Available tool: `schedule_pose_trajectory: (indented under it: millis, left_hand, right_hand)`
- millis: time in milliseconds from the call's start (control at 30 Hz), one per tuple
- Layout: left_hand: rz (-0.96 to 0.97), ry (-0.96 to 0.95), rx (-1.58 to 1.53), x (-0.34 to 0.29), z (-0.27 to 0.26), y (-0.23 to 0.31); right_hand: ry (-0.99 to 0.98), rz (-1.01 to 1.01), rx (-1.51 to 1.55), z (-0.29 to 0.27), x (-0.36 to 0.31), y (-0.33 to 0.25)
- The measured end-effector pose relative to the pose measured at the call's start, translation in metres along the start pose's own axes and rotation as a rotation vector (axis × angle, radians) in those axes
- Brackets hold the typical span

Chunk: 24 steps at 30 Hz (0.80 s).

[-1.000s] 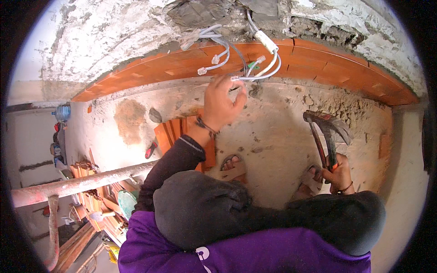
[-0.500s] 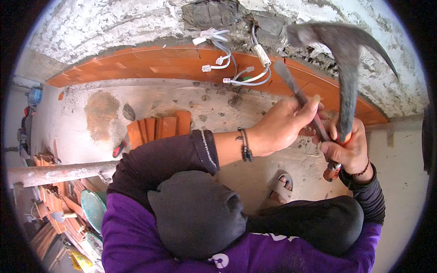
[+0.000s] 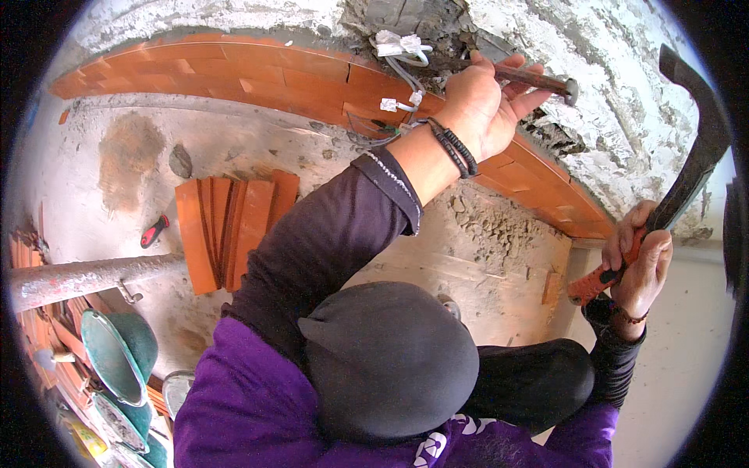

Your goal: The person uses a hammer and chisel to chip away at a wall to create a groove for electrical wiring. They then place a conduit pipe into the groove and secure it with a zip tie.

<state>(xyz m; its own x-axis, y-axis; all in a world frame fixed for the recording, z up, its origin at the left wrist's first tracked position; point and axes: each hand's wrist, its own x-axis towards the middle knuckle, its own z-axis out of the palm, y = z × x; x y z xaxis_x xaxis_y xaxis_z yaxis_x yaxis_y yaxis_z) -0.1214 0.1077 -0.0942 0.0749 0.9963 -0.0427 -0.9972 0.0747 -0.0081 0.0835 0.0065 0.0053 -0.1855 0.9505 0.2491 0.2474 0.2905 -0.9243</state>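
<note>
Left fingers [image 3: 531,101] loose around one metal chisel [image 3: 555,83], right fingers [image 3: 614,251] around one orange-handled hammer [image 3: 691,175].

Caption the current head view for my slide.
Left hand holds a metal chisel near the rough wall; right hand grips an orange-handled hammer.

Upper garment: purple shirt [image 3: 242,390], white printed marking [image 3: 431,450] on the front, partly out of view. Left sleeve [image 3: 328,226] is black below the purple, its cuff edged with a pale stitched line [image 3: 394,183]. Right sleeve [image 3: 611,351] is black, gathered in folds. Legwear [image 3: 390,359] is dark grey to black, plain. Left wrist carries black bracelets [image 3: 455,152]; right wrist, a dark reddish beaded bracelet [image 3: 628,313].
</note>
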Motion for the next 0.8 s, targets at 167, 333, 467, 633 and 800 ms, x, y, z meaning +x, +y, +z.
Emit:
schedule_pose_trajectory:
  millis: [167,333,467,633,800]
  left_hand:
    - [0.030,-0.107,-0.009,0.004,-0.006,-0.007]
    - [0.030,-0.103,-0.100,-0.001,-0.004,-0.016]
    - [0.021,-0.141,-0.095,0.009,-0.012,-0.019]
    - [0.028,-0.155,-0.163,0.016,-0.010,-0.013]
    - [0.034,-0.138,-0.224,0.027,-0.004,-0.019]
  right_hand:
    - [0.008,-0.016,0.038,0.006,-0.005,-0.003]
    - [0.031,-0.074,0.099,0.000,-0.004,0.001]
    - [0.084,-0.097,0.135,-0.001,-0.002,0.000]
    - [0.073,-0.242,0.278,-0.013,0.004,-0.001]
    - [0.016,-0.085,-0.067,-0.003,-0.005,0.047]
